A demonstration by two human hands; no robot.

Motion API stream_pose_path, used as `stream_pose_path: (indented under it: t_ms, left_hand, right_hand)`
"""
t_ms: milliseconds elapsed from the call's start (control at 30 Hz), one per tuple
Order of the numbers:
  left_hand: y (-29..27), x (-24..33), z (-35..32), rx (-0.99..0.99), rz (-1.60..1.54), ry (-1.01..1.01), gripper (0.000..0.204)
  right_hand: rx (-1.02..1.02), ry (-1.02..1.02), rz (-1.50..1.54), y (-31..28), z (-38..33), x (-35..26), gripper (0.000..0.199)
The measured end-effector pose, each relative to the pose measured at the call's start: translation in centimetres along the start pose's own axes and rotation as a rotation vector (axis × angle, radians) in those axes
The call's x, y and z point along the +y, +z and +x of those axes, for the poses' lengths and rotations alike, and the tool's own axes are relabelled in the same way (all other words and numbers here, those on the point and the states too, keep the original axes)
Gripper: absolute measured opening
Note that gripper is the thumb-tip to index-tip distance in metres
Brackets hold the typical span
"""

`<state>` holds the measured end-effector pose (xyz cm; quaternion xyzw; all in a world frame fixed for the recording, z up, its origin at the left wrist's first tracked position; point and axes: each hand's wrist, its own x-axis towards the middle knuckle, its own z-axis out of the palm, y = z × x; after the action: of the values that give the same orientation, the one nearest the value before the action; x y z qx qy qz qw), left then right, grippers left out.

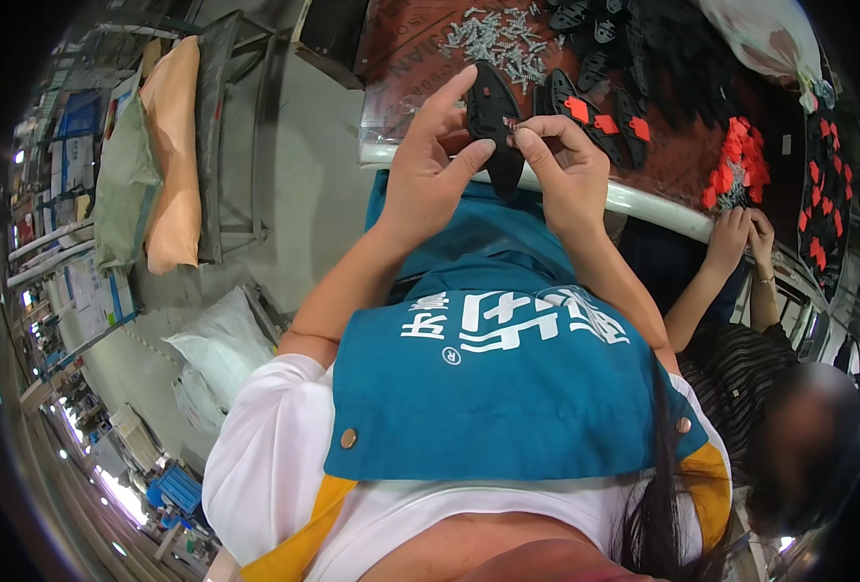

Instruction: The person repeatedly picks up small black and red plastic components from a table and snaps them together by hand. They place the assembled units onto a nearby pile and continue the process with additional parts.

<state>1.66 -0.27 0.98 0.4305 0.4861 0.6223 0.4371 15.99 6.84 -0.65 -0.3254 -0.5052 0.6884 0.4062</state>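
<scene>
My left hand (428, 184) holds a long black plastic part (494, 102) with pointed ends and slots, gripped between thumb and fingers above the table's near edge. At the right side of that part, the thumb and forefinger of my right hand (573, 179) pinch a small metal piece (509, 126), too small to make out fully. Just beyond lies a loose heap of small silver metal pieces (501, 44). To the right of my hands rest several similar black parts with red pieces (605, 124) on them.
More black parts (600, 58) cover the far table (406, 73). Red pieces (740, 160) are heaped at right, near a co-worker's hands (733, 236). A pale plastic bag (764, 39) stands at the far right. On the left are a metal rack (222, 145) with sacks and white bags (222, 335) on the floor.
</scene>
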Motion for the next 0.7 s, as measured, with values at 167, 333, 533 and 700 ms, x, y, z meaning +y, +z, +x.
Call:
stream_pose_path:
  t_ms: [167, 333, 533, 700]
  left_hand:
    - [-0.2, 0.2, 0.7, 0.044, -0.076, -0.025, 0.066]
    - [-0.2, 0.3, 0.4, 0.005, -0.078, -0.048, 0.066]
    - [-0.4, -0.4, 0.1, -0.020, 0.095, 0.074, 0.061]
    - [-0.5, -0.6, 0.2, -0.103, 0.244, 0.061, 0.060]
  right_hand:
    - [0.053, -0.001, -0.088, -1.2, 0.6, -0.1, 0.013]
    - [-0.038, -0.075, -0.117, -0.8, 0.3, -0.2, 0.012]
    - [-0.049, -0.037, -0.146, -0.8, 0.0, -0.2, 0.014]
    - [-0.036, 0.091, -0.109, -1.1, -0.4, -0.1, 0.015]
